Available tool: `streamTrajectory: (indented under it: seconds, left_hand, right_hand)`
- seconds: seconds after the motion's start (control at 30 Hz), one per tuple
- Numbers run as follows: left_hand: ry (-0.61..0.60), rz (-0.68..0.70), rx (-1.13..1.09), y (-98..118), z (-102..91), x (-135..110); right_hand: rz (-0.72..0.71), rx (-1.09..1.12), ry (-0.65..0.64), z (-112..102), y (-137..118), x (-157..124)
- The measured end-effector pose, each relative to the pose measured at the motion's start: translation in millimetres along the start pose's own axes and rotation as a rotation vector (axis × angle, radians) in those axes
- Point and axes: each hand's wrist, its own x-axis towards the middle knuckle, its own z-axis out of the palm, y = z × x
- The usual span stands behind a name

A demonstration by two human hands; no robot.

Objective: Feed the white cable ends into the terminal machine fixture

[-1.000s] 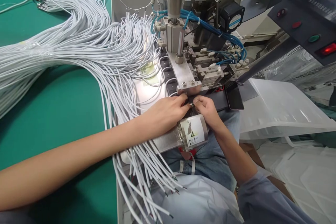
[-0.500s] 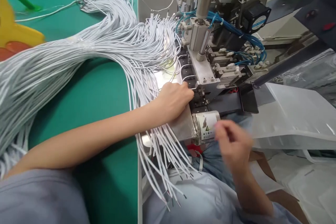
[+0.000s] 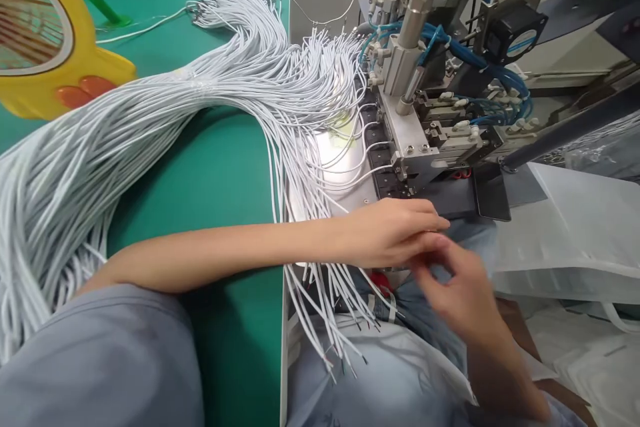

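Observation:
My left hand (image 3: pixel 400 230) reaches across the bundle of white cables (image 3: pixel 235 90), palm down, its fingers together and bent toward my right. My right hand (image 3: pixel 460 283) meets it at the fingertips, with thumb and finger pinched. Whatever lies between the fingertips is too small or hidden to make out. Just behind the hands stands a metal bench machine (image 3: pixel 407 123) with air cylinders and blue tubes. Several single white cables run into the black block (image 3: pixel 383 147) along its near left side. Loose cable ends (image 3: pixel 350 340) hang over the table edge below my left wrist.
A green mat (image 3: pixel 235 167) covers the table. At the far left stand a yellow duck-shaped thing (image 3: pixel 95 73) and a green spool (image 3: pixel 103 3). A translucent plastic bin (image 3: pixel 590 227) is on the right. A black chute (image 3: pixel 490 190) juts from the machine.
My left hand has left the machine's front block and moved right and toward me, to my right fingertips. More cables at the block now show. The view has shifted left.

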Motion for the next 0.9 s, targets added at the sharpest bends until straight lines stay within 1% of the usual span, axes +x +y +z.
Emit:
streamTrajectory:
  seconds: [0.07,0.13,0.23,0.33,0.4,0.57,0.63,0.73,0.8,0.9]
  left_hand:
    - [0.077,-0.024,-0.091,-3.6,0.0,-1.2]
    - [0.178,-0.024,-0.129,-8.6,-1.4,-0.8]
    - [0.324,-0.002,-0.165,-14.4,-4.8,1.9]
    - [0.417,-0.070,-0.143,-15.6,-9.7,4.4]
    - [0.429,-0.101,-0.121,-14.3,-13.4,5.3]
    - [0.388,-0.068,-0.081,-10.6,-19.5,6.7]
    - [0.386,-0.054,-0.060,-10.6,-19.7,6.5]
    - [0.412,-0.040,-0.004,-12.8,-19.1,5.5]
    - [0.401,-0.036,0.044,-14.8,-19.1,4.8]
    - [0.367,-0.029,0.104,-16.7,-19.1,4.1]
  right_hand:
    - [0.010,0.109,0.102,-7.4,0.2,11.9]
    - [0.007,0.264,0.198,-10.0,2.4,25.1]
    - [0.000,0.438,0.275,-7.9,6.4,41.8]
    - [-0.004,0.498,0.348,-2.6,7.8,51.0]
    - [0.001,0.520,0.371,0.7,7.5,53.6]
    - [-0.001,0.551,0.369,3.3,7.0,55.5]
    - [-0.033,0.499,0.386,2.0,6.0,55.7]
    - [-0.093,0.337,0.419,-3.5,3.8,56.3]
    - [-0.097,0.266,0.374,-9.3,3.4,57.5]
    - [-0.085,0.254,0.232,-16.7,4.6,60.2]
